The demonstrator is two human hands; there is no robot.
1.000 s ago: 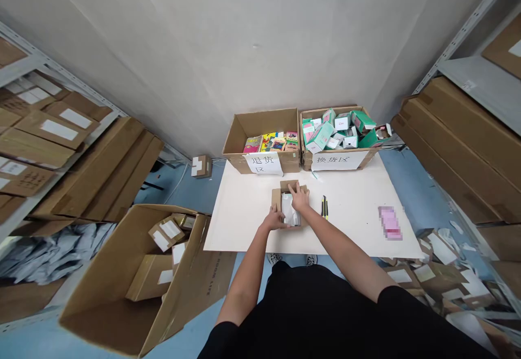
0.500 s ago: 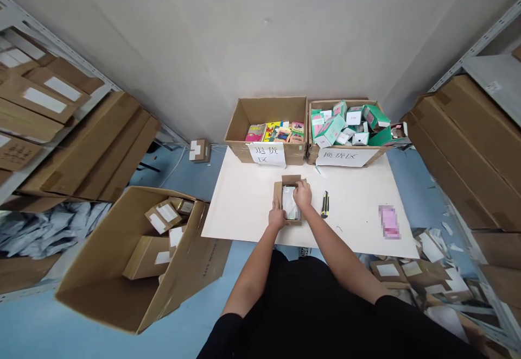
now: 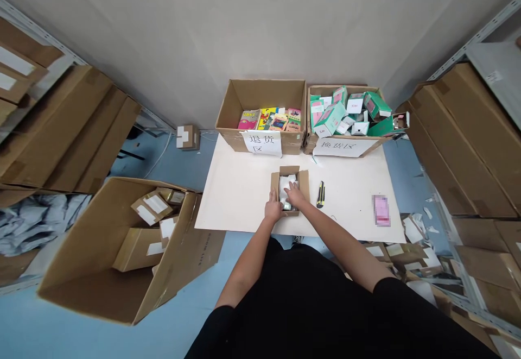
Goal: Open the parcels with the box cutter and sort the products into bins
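A small open cardboard box (image 3: 310,181) sits near the front middle of the white table, its flaps folded outward. My left hand (image 3: 273,207) grips the box's left side near its front corner. Inside lies a white packet (image 3: 287,181), with other whitish contents too small to make out. My right hand (image 3: 296,195) reaches in over the right side, thumb and fingers on the packet; the fingertips are partly hidden. Just right of the box, a yellow-and-black utility knife (image 3: 321,194) lies on the table.
Behind stand a carton of books (image 3: 293,143) and a carton of green-and-white boxes (image 3: 309,144), both with paper signs. A pink blurred item (image 3: 381,211) lies at the table's right. A large carton of parcels (image 3: 93,294) stands left; loaded shelves (image 3: 459,49) flank both sides.
My right hand has left the box's right flap, which now lies folded outward, and has moved onto the white packet inside. My left hand stays on the left side. The view has shifted slightly.
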